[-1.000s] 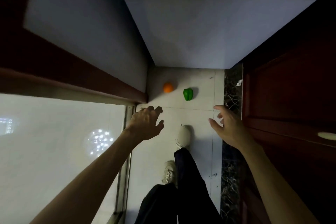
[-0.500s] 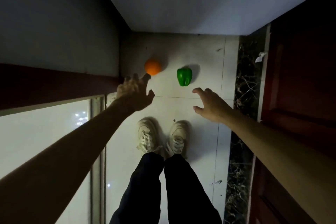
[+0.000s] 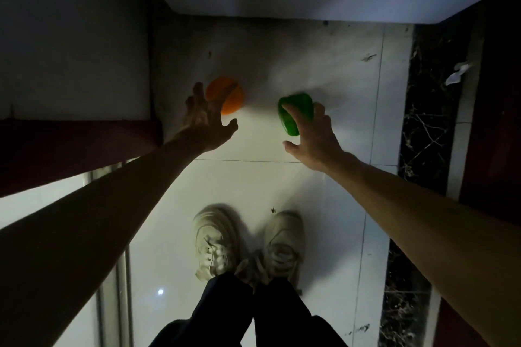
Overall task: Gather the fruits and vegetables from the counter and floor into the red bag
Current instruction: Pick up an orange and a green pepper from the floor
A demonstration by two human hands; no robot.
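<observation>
- The orange (image 3: pixel 234 101) lies on the white tile floor (image 3: pixel 253 183) near the corner where a pale cabinet face meets the far wall. It is round and plain-skinned, and dim in the low light.
- The left hand (image 3: pixel 207 121) is spread in front of the orange, fingers apart and thumb out to the side. It covers the fruit's near-left part, and contact cannot be told.
- The green bell pepper (image 3: pixel 301 104) lies on the same tile, to the right of the orange and apart from it. It is glossy, blocky and slightly blurred.
- The right hand (image 3: pixel 314 136) reaches over the pepper, fingers loosely bent across its top and thumb held away below. No firm grip shows.
- Two cream lace-up sneakers (image 3: pixel 215 242) stand side by side under dark trouser legs (image 3: pixel 225 310).
- A black veined marble strip (image 3: pixel 423 121) borders the tiles on the right, with a white scrap (image 3: pixel 456 74) on it.
</observation>
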